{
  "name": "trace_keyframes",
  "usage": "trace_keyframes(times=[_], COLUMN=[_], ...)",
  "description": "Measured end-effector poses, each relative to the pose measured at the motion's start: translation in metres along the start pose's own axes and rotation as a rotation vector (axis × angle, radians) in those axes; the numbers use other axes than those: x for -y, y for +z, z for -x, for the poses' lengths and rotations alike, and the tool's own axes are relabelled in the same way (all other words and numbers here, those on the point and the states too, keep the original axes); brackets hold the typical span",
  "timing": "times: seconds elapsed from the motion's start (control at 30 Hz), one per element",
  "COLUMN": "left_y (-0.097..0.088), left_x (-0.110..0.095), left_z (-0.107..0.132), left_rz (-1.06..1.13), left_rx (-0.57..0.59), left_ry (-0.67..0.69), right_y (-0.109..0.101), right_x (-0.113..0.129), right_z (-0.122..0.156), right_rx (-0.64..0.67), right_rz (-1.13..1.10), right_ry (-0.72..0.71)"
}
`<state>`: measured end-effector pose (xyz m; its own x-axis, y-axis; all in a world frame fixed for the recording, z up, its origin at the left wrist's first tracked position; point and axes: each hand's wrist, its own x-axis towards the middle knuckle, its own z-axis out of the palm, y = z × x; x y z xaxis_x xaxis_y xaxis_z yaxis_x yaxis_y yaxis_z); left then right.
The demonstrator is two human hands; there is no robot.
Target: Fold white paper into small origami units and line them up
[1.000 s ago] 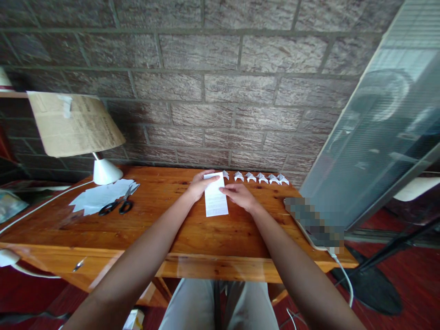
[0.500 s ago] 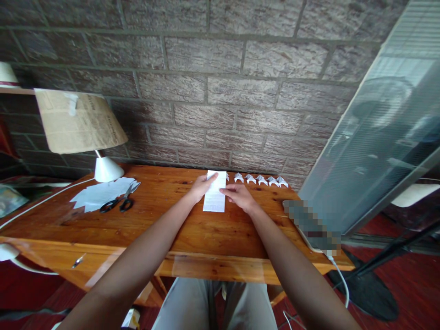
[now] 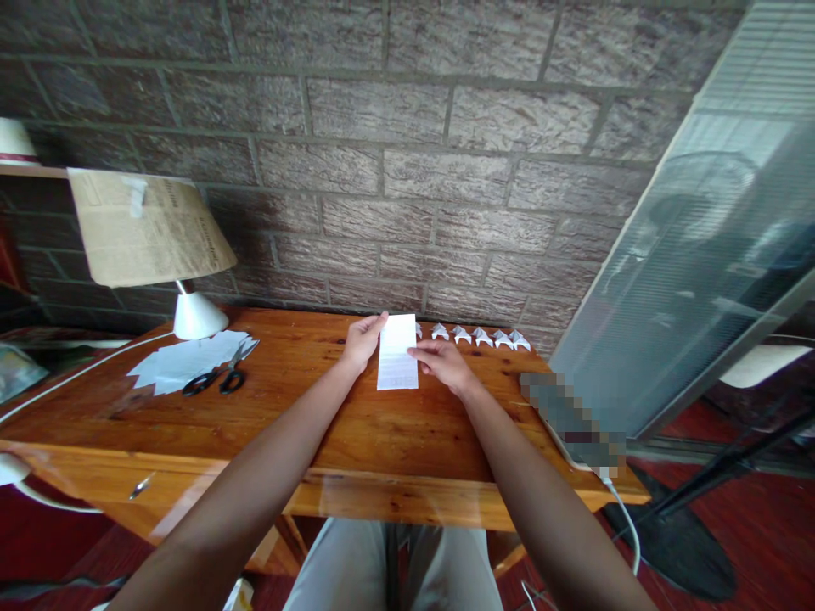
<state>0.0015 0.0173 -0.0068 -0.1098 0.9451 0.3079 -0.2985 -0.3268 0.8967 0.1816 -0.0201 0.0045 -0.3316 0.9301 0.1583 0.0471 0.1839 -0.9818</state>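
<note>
A white rectangular paper sheet (image 3: pixel 397 356) lies flat on the wooden desk (image 3: pixel 356 433), long side pointing away from me. My left hand (image 3: pixel 362 341) rests along its left edge, fingertips reaching the far left corner. My right hand (image 3: pixel 442 363) lies on the right edge near the middle, fingers flat against the paper. Just behind the sheet, a row of several small folded white paper pieces (image 3: pixel 480 336) runs to the right along the brick wall.
Black scissors (image 3: pixel 215 382) lie on a pile of white paper sheets (image 3: pixel 184 361) at the desk's left, beside a white lamp (image 3: pixel 191 314) with a newspaper shade. A blurred device (image 3: pixel 570 420) with a cable sits at the right edge. A glass panel leans at right.
The sheet's curled far end has been laid flat. My left hand slid from on top of the far end to the left edge. The right hand barely moved.
</note>
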Motion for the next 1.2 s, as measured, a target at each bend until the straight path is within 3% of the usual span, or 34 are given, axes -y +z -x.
trace_keyframes(times=[0.13, 0.27, 0.5, 0.67, 1.0, 1.2], left_y=[0.001, 0.001, 0.001, -0.004, -0.006, -0.005], left_x=[-0.002, -0.009, -0.011, -0.009, -0.004, -0.008], left_z=[0.001, 0.004, 0.011, 0.009, 0.003, 0.002], left_rz=[-0.006, 0.002, -0.066, -0.098, -0.009, -0.006], left_rx=[0.016, 0.078, 0.362, 0.337, 0.312, 0.255], left_ry=[-0.001, -0.115, -0.234, -0.220, -0.246, -0.169], right_y=[-0.001, -0.002, -0.004, -0.006, -0.008, -0.007], right_x=[0.000, 0.000, 0.004, 0.004, -0.002, 0.002], right_z=[0.001, 0.001, 0.001, -0.001, -0.005, -0.003], right_rx=[0.013, -0.034, -0.181, -0.251, -0.230, -0.185], right_rz=[0.016, 0.016, -0.079, -0.114, -0.156, -0.240], right_ry=[-0.009, -0.002, 0.004, -0.015, -0.076, -0.046])
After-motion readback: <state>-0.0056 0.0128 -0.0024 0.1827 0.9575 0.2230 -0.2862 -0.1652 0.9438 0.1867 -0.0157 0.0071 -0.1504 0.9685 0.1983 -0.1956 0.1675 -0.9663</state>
